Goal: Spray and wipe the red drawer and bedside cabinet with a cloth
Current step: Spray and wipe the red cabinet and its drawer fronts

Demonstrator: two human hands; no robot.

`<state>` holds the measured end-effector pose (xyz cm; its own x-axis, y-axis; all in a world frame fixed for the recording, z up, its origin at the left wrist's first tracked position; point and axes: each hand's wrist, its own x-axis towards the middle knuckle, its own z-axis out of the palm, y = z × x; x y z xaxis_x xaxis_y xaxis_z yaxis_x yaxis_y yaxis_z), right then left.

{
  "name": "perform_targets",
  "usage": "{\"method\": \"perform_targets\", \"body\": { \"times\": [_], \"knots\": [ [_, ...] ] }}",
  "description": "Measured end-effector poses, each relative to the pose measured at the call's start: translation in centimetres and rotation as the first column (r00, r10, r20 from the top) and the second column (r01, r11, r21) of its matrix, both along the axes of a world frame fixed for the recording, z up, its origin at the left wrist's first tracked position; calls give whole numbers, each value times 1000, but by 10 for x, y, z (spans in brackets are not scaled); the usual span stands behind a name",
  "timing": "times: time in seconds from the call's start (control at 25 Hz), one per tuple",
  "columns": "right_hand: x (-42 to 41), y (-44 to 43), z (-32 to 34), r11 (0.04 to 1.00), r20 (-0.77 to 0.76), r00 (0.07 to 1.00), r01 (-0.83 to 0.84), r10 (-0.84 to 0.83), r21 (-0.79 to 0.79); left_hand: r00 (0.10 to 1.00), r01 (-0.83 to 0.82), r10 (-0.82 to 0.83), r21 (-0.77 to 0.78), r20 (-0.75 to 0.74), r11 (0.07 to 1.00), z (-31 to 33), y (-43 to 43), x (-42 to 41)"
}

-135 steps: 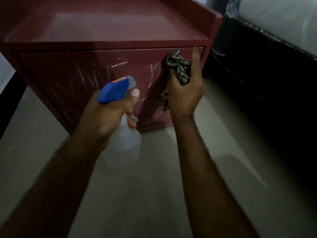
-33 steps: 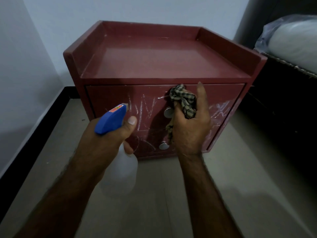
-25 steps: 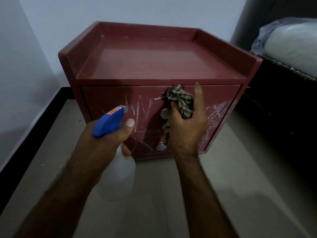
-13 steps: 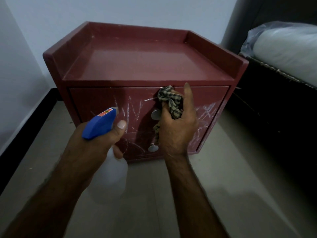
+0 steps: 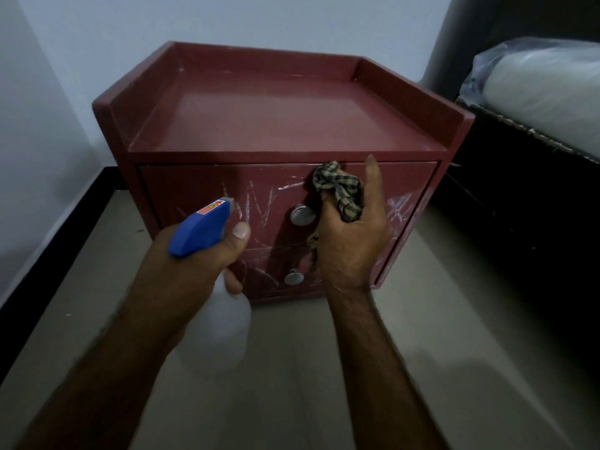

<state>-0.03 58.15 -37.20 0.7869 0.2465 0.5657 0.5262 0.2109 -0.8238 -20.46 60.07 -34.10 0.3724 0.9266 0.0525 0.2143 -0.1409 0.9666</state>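
The tiled floor [image 5: 422,319] and a pale wall [image 5: 227,17] with a black skirting [image 5: 55,228] enclose the area. The red bedside cabinet [image 5: 279,118] stands on the floor against the wall. Just beside it on the right is a dark bed frame carrying a plastic-wrapped mattress [image 5: 545,79]. The cabinet top has a raised rim on 3 sides. The front carries 2 drawers, both apparently closed. The upper drawer [image 5: 194,186] shows white streaks across its face, and the lower drawer [image 5: 259,264] shows similar marks. The left hand [image 5: 191,264] grips the spray bottle [image 5: 220,323] at the neck, clear of the cabinet. The bottle's blue head points at the upper drawer and its white body hangs below the fist. The right hand [image 5: 352,241] holds the bunched checked cloth [image 5: 341,190] against the upper drawer near its top edge. Its fingers are curled round the cloth, with 1 finger extended straight up. There are 2 round metal knobs: the upper knob [image 5: 302,215] sits just left of the right hand, and the lower knob [image 5: 294,277] is directly beneath it.
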Motion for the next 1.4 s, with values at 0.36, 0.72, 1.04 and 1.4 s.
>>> {"method": "perform_targets", "body": {
  "times": [0.36,0.72,1.04,1.4],
  "knots": [
    [5,-5,5,999,52,998,36,-34,-37,1000,-28,28,14,-9,1000,8,1,-2],
    [-17,1,9,991,230,967,-92,112,-97,998,-62,62,-7,30,998,6,5,-12],
    [-7,0,15,952,332,918,-121,215,-282,992,-107,109,-30,61,994,8,9,-20],
    [-4,-2,17,927,301,920,-138,251,-349,993,-89,91,-23,80,996,8,9,-26]
  ]
}}
